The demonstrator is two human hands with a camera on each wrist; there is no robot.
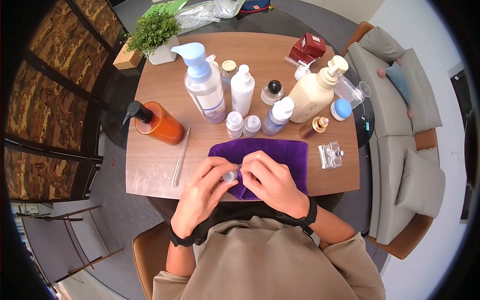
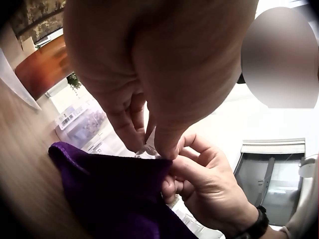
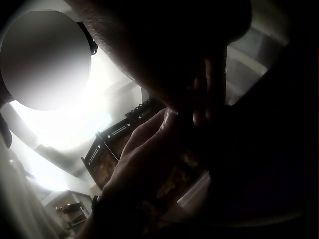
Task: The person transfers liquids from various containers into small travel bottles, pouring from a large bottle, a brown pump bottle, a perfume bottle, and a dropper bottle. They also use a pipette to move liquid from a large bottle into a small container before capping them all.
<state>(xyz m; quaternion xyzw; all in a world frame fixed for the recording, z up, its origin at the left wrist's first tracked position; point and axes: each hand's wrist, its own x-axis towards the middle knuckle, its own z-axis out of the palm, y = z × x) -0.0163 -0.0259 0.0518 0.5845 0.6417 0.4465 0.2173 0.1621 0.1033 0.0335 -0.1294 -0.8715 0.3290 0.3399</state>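
My left hand (image 1: 199,196) pinches a small clear, round-ended item (image 1: 230,176), like a little bottle or cap, between thumb and fingers. Close beside it, my right hand (image 1: 271,182) has curled fingers gripping a raised part of the purple cloth (image 1: 290,155). In the left wrist view the cloth's edge (image 2: 119,162) comes up to the clear item (image 2: 148,148), where both hands meet. Much of the item is hidden by fingers. The right wrist view is very dark. Beyond the cloth stand two small white bottles (image 1: 234,125) and a blue-tinted pump bottle (image 1: 276,118).
An orange pump bottle (image 1: 162,125) and a clear tube (image 1: 181,157) are at left. Taller bottles, including a cream pump bottle (image 1: 310,97), stand behind. To the right are a dropper bottle (image 1: 313,128), a blue-lidded jar (image 1: 341,109) and a square glass bottle (image 1: 330,156).
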